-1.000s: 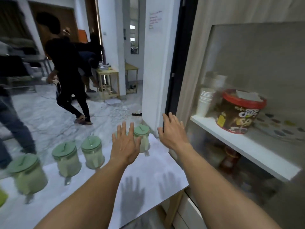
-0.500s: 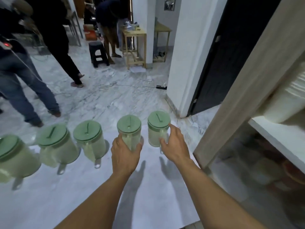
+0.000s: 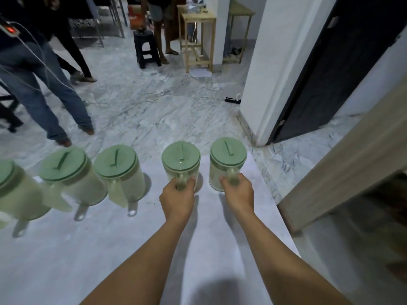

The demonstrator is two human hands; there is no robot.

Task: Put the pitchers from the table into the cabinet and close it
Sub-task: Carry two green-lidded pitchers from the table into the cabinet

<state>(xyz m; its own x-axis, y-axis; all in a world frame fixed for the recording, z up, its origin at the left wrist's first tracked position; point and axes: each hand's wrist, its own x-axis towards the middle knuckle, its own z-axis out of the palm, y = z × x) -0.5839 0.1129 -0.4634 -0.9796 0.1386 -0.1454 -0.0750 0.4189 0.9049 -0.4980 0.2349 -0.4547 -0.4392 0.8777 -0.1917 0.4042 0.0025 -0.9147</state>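
Both forearms are extended over the white desk. The left hand is now wrapped around the handle of the fourth pitcher; the right hand is wrapped around the handle of the fifth pitcher, at the right end of the row. Half a second earlier the hands were only arriving at the pitcher bodies, and a second ago they were spread flat and empty above the desk; both grips are thus judged freshly made. Both pitchers appear to rest on the desk, lids on, not yet lifted. Three more green-lidded pitchers are lined up to the left: third, second, and first, partly cut by the frame edge. The cabinet door stands open at the right, just beside the desk edge; its interior is dim and blurred here. Beyond the desk, marble floor with loose cables and bystanders' legs are noted. Step judged: lift of two pitchers is next, then transfer rightward into the cabinet; three are left for later trips.
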